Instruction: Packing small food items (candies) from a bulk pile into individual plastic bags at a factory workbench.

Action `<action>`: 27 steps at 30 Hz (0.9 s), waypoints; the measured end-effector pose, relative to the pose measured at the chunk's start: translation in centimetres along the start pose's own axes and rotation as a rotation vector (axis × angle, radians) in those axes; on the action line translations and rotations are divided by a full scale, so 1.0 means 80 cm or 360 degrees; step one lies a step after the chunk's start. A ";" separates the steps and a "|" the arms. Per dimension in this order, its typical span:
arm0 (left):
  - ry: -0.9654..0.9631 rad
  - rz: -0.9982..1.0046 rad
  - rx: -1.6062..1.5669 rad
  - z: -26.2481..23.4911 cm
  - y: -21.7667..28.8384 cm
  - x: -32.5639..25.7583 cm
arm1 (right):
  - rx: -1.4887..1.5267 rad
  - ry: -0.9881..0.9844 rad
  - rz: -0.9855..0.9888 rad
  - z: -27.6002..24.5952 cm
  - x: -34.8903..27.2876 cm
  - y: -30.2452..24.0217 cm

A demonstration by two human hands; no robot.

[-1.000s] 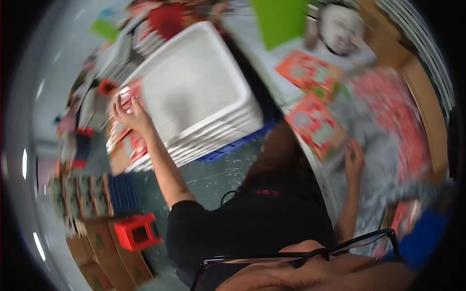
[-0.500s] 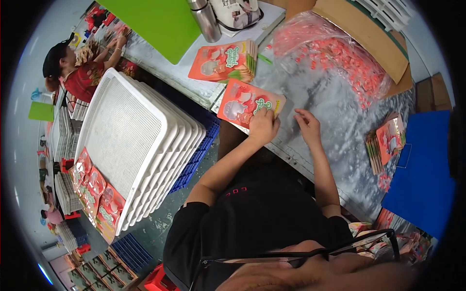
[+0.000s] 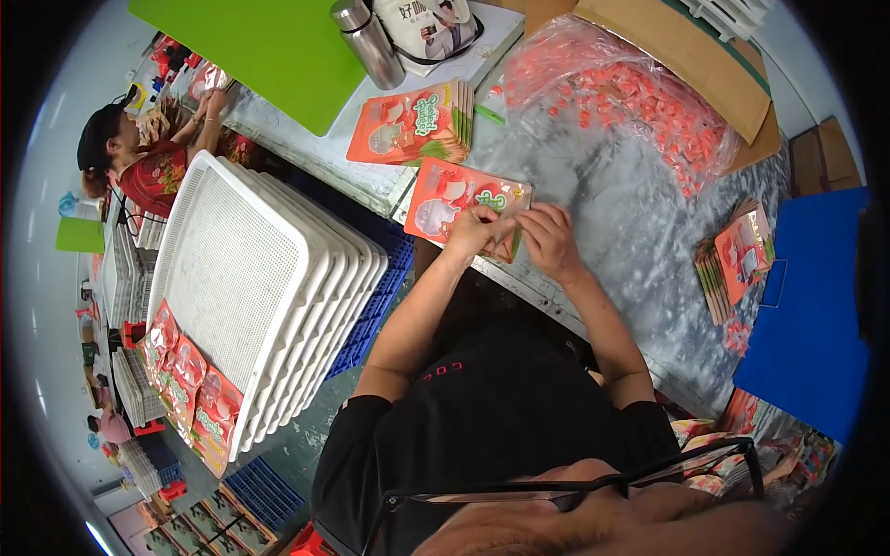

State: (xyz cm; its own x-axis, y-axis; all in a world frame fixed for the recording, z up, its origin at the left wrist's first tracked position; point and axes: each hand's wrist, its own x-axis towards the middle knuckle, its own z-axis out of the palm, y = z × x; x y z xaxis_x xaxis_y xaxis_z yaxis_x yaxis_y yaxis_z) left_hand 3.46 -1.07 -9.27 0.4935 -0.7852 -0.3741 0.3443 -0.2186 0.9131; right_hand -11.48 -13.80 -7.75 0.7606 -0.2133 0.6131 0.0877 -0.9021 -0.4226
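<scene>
A red printed pouch [image 3: 438, 196] with a pale window lies at the table's near edge. My left hand [image 3: 475, 232] rests over its lower right part, thumb and fingers pinched on it. Close beside it, my right hand [image 3: 551, 243] has its bent fingers at the pouch's right end, fingertips almost meeting the left ones. What lies between the fingertips is too small to make out. Just beyond is a stack of similar red pouches [image 3: 408, 120]. Farther right, a clear plastic bag [image 3: 630, 93] holds many small red-wrapped pieces, some spilling onto the grey tabletop [image 3: 640, 269].
White perforated trays [image 3: 241, 250] are stacked at left, with several red pouches [image 3: 199, 389] on top. More pouches [image 3: 737, 259] stand by a blue board [image 3: 807, 315] at right. A steel flask [image 3: 368, 46] and a green board [image 3: 269, 56] are at the back. A co-worker [image 3: 139, 157] works far left.
My right hand has moved left from above the bare tabletop to the pouch's right end. My left hand has shifted slightly left, its fingers now pinched. The view has shifted a little.
</scene>
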 end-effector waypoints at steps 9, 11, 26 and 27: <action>0.0400 0.0497 0.0353 0.002 -0.028 0.014 | 0.0249 -0.0608 -0.0082 0.025 0.016 -0.001; 0.0443 0.0731 0.0710 0.024 0.007 -0.001 | 0.0224 -0.0808 -0.0108 0.023 0.015 0.007; -0.0925 0.0644 0.1808 0.012 0.174 -0.049 | 0.0839 -0.0953 -0.0150 -0.081 0.098 -0.031; -0.0919 0.0641 0.1813 0.013 0.178 -0.050 | 0.1099 -0.0954 -0.0015 -0.088 0.104 -0.032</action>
State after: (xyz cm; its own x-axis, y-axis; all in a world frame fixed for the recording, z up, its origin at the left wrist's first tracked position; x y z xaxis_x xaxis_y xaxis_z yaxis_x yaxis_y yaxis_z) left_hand 5.59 -1.64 5.34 -0.1009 -0.9776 -0.1848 -0.7371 -0.0513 0.6738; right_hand -9.89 -15.89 3.15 0.9476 0.1974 0.2511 0.3143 -0.4366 -0.8429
